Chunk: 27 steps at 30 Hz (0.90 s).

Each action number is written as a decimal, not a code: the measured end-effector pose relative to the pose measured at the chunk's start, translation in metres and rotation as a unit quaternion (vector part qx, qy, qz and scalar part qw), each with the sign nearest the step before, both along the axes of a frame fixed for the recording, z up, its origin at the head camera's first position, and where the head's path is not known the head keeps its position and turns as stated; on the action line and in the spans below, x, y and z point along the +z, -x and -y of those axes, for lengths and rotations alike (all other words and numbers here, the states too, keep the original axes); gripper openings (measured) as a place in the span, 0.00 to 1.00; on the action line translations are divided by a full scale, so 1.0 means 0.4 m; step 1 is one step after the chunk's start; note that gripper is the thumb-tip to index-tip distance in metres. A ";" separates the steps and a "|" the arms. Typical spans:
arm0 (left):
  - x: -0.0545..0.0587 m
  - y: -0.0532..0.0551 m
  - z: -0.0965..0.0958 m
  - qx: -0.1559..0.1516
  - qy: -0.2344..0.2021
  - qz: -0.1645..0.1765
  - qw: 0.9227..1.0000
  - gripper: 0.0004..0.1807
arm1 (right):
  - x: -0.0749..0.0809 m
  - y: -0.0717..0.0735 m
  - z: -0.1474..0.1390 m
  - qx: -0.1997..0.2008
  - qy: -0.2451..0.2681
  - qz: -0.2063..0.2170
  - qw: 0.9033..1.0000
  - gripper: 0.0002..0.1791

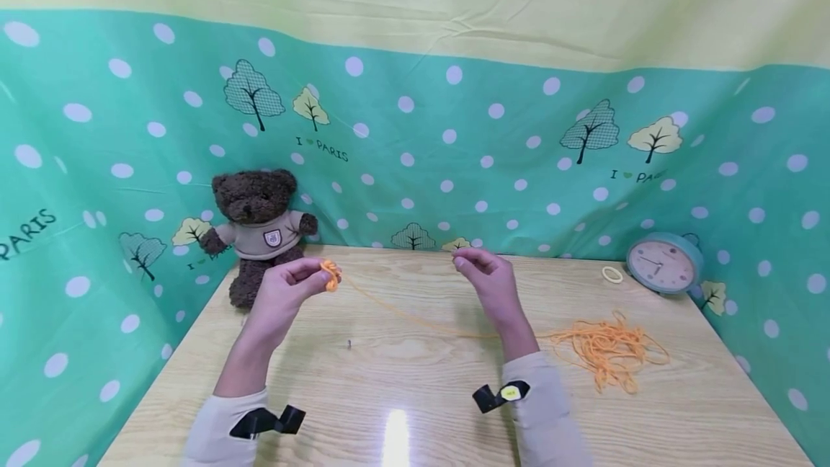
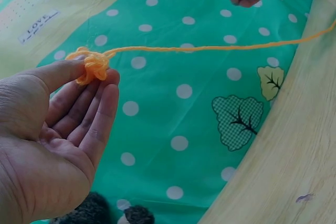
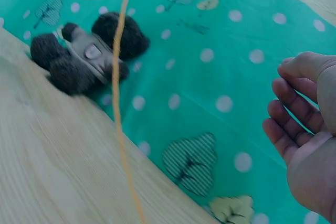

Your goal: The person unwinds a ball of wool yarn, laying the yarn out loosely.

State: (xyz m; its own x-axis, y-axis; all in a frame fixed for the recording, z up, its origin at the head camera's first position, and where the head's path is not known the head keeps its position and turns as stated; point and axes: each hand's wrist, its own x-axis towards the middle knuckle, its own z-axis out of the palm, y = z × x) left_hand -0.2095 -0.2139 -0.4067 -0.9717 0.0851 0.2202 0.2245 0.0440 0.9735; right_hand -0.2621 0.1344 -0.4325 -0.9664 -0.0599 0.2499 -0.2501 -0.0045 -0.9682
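Note:
Between thumb and fingertips, my left hand (image 1: 277, 295) pinches a small looped bunch of orange yarn (image 2: 94, 66). From this bunch a single strand (image 2: 210, 48) runs across to the right. It sags past the right wrist to a loose tangle of orange yarn (image 1: 606, 352) on the table. My right hand (image 1: 494, 285) is raised at the middle right, apart from the strand. Its fingers (image 3: 294, 106) are loosely bent, the thumb lies near the index fingertip, and nothing shows between them.
Behind the left hand a brown teddy bear (image 1: 256, 225) sits at the back left of the wooden table (image 1: 389, 388). A blue alarm clock (image 1: 664, 264) and a pale ring (image 1: 612, 275) stand at the back right. A tiny dark bit (image 1: 349, 344) lies near the middle.

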 end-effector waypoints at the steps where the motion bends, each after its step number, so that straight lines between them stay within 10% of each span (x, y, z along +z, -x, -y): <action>1: -0.001 0.001 0.000 0.000 0.000 -0.001 1.000 0.07 | 0.000 -0.001 0.015 0.005 0.005 -0.001 1.000 0.19; 27: -0.002 0.006 -0.011 0.008 -0.004 0.016 1.000 0.05 | -0.040 -0.037 0.235 0.134 0.020 -0.028 0.990 0.11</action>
